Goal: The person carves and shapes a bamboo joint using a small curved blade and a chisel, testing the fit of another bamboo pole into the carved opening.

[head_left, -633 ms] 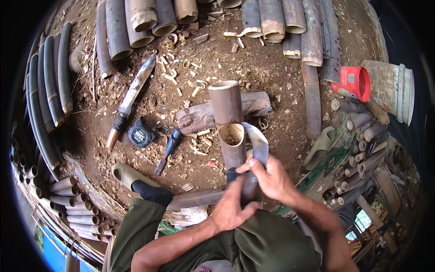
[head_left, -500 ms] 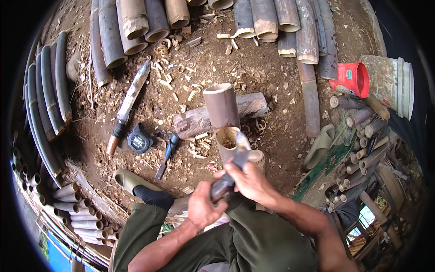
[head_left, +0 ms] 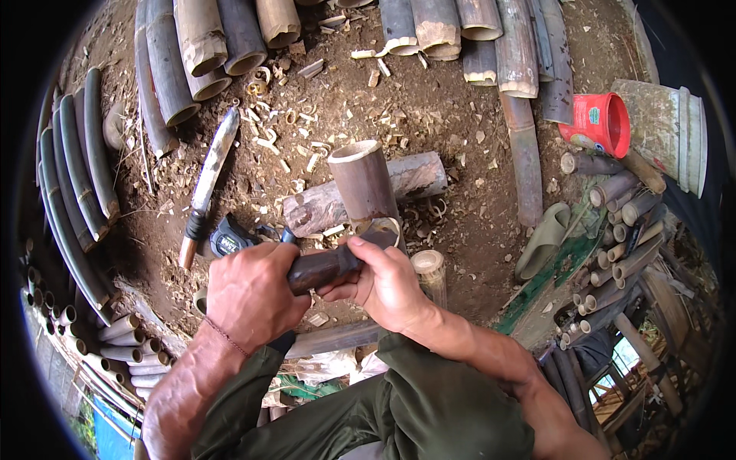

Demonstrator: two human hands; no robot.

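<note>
A knife with a thick dark handle [head_left: 313, 271] lies nearly level in front of me, its blade end pointing right. My left hand [head_left: 251, 293] is wrapped round the back of the handle. My right hand [head_left: 385, 287] is closed round the front part, thumb on top. The blade end reaches the cut opening in an upright-leaning bamboo tube [head_left: 362, 182]; the edge's exact contact is hidden. This tube leans across a thick brown log [head_left: 310, 211] on the ground. Right of the opening stands a short pale-topped bamboo piece [head_left: 429, 270].
A machete [head_left: 211, 180], a tape measure [head_left: 230, 238] and a partly hidden blue-handled tool [head_left: 287, 234] lie at left. Bamboo tubes [head_left: 437, 27] line the far side. At right are a red bucket [head_left: 594, 123], a whitish bucket [head_left: 667, 138], a shoe [head_left: 544, 241] and stacked bamboo [head_left: 632, 211].
Both hands have moved up, the left one also leftward. The knife has turned flatter, with its blade end lower at the tube's opening. The whole view has shifted slightly.
</note>
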